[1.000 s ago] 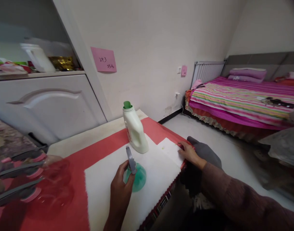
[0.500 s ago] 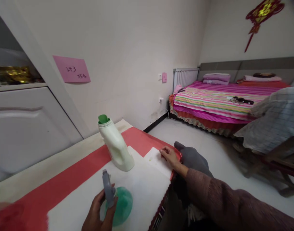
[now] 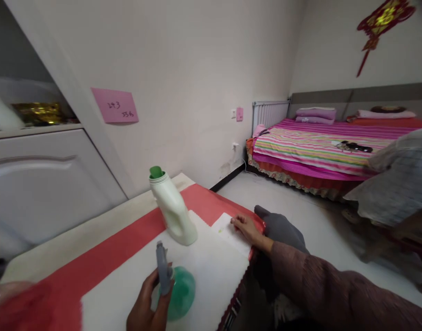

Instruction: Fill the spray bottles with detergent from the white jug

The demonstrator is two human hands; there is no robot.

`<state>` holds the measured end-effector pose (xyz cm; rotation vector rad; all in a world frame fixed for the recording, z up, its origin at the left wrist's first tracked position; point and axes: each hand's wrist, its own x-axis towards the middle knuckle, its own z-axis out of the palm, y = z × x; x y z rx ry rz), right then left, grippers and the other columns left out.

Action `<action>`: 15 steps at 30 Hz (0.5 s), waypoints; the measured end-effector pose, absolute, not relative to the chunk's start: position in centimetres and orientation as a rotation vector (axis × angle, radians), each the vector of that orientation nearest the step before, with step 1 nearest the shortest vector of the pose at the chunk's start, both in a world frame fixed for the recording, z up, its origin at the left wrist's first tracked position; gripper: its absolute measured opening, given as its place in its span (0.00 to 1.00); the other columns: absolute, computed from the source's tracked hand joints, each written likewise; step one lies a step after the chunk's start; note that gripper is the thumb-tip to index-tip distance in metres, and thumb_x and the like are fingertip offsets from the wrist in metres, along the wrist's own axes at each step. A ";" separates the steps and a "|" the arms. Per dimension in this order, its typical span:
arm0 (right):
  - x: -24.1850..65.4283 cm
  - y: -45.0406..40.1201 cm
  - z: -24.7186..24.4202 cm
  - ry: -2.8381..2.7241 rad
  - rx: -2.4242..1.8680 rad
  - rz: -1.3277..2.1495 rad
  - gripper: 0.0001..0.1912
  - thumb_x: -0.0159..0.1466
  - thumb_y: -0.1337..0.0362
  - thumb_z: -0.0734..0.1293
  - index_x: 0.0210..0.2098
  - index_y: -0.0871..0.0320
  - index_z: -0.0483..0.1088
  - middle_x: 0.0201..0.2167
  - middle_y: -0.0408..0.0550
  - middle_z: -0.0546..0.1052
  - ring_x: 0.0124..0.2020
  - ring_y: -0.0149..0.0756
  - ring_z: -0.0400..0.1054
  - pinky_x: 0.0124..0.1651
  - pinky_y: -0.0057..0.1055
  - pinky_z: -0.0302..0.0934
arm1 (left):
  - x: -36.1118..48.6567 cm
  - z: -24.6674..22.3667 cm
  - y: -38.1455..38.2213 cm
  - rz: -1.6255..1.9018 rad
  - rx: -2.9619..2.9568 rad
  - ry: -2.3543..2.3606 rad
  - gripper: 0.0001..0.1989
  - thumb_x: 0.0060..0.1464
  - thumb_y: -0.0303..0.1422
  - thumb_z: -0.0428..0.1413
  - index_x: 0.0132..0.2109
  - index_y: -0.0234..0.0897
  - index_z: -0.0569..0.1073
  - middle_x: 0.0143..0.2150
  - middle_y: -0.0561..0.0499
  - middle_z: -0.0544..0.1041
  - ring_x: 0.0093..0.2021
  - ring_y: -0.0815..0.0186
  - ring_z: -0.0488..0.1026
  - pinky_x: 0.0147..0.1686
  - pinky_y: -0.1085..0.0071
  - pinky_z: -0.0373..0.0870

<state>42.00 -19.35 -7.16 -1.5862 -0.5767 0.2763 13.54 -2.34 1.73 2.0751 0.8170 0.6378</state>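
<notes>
A green spray bottle (image 3: 182, 294) with a grey spray head (image 3: 163, 269) stands on the white cloth at the near part of the table. My left hand (image 3: 150, 299) is closed round its head and neck. Behind it a pale green jug (image 3: 174, 209) stands with its mouth uncapped and a green spout showing inside. To the right, my right hand (image 3: 247, 228) rests over a white sheet (image 3: 228, 230) at the table's right edge, its fingers curled together. Whether anything small is between those fingers is hidden.
The table carries a red runner (image 3: 117, 250) under the white cloth. A white cabinet (image 3: 48, 184) stands at the left. Grey fabric (image 3: 283, 227) lies beyond my right hand. Past it are a bed with striped covers (image 3: 307, 147) and a chair draped with cloth (image 3: 404, 174).
The whole view has shifted slightly, so things appear a little further right. Both hands keep nearly the same places and poses relative to the table.
</notes>
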 end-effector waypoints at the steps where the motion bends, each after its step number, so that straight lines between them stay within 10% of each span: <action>1: 42.0 -19.5 -7.2 -0.567 -1.579 0.289 0.17 0.64 0.54 0.65 0.25 0.59 0.66 0.17 0.33 0.63 0.16 0.23 0.53 0.21 0.23 0.50 | 13.5 1.6 -2.4 0.650 2.078 0.802 0.26 0.50 0.53 0.52 0.53 0.47 0.69 0.53 0.50 0.78 0.53 0.51 0.74 0.49 0.59 0.71; 15: 44.1 -22.9 -4.9 -0.550 -1.452 0.277 0.19 0.58 0.48 0.68 0.37 0.58 0.70 0.30 0.43 0.76 0.29 0.32 0.68 0.36 0.32 0.63 | 13.2 1.4 -3.2 0.714 2.020 0.671 0.21 0.56 0.48 0.52 0.53 0.45 0.69 0.53 0.49 0.77 0.54 0.54 0.72 0.51 0.60 0.69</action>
